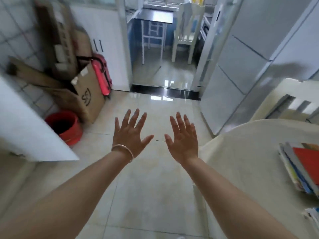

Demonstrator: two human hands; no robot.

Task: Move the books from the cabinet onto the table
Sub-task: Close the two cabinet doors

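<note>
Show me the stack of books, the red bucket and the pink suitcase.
stack of books (303, 168): head view, red top cover.
red bucket (71, 133): head view, outer wall.
pink suitcase (101, 75): head view, ribbed side.

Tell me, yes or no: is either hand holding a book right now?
No, the left hand and right hand are both spread open and empty.

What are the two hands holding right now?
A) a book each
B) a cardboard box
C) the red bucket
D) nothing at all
D: the left hand and the right hand are both spread flat over the bare floor with straight fingers, while the stack of books lies on the table off to the right.
</note>
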